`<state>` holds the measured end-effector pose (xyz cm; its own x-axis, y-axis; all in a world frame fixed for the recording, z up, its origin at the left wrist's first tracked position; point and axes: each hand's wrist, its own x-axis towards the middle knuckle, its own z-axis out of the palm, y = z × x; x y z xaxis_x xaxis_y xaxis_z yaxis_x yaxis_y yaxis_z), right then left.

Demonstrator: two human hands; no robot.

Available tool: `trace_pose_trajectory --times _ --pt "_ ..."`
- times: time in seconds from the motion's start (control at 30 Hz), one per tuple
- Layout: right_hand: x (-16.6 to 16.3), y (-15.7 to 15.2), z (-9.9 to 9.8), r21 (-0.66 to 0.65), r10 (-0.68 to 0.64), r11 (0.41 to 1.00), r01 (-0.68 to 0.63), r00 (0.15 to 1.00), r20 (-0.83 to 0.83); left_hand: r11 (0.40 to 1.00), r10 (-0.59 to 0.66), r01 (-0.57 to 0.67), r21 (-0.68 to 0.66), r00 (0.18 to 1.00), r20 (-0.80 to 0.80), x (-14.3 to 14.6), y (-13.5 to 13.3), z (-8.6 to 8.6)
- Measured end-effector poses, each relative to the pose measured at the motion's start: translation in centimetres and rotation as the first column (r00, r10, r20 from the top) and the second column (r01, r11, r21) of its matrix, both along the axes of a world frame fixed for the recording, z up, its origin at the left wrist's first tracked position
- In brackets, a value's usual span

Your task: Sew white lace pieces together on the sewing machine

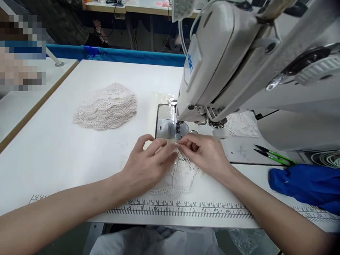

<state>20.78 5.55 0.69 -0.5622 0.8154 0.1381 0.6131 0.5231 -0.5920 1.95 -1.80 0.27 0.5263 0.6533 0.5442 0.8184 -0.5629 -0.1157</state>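
A white lace piece [183, 175] lies on the table in front of the sewing machine [209, 60], its top edge gathered between my hands. My right hand [205, 152] pinches that edge between thumb and fingers, just before the metal needle plate [166, 128]. Beside it, my left hand [150, 161] has bent fingers, with thumb and forefinger closed at the lace; the fingers cover part of the piece. The presser foot [178, 127] stands behind my fingertips, apart from the lace.
A stack of lace pieces [108, 108] sits on the left. More lace [240, 124] lies behind the machine head. Green thread snips [276, 155] and a blue cloth [305, 184] are at right. A printed ruler [180, 209] runs along the front edge. Another person's hand, blurred, is far left.
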Motion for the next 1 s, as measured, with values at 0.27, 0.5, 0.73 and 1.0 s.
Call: trace_pose_trajectory --times 0.27,0.5,0.73,1.0 --pt "0.2 0.0 -0.2 0.338 0.162 0.907 -0.249 0.950 0.267 0.994 -0.012 0.000 -0.110 0.994 -0.104 0.2 -1.2 0.1" --pt "2.6 0.1 2.2 0.650 -0.260 0.760 -0.026 0.903 0.341 0.990 -0.005 -0.002 -0.138 0.999 -0.051 0.0 0.2 0.2" --pt "0.9 -1.2 0.9 0.545 0.016 0.798 -0.255 0.915 0.404 0.985 0.016 -0.024 -0.173 0.999 -0.043 0.1 1.5 0.1" --pt "1.0 -0.8 0.0 0.543 -0.056 0.807 -0.232 0.885 0.461 0.983 0.075 -0.087 -0.159 0.994 -0.081 0.1 1.3 0.0"
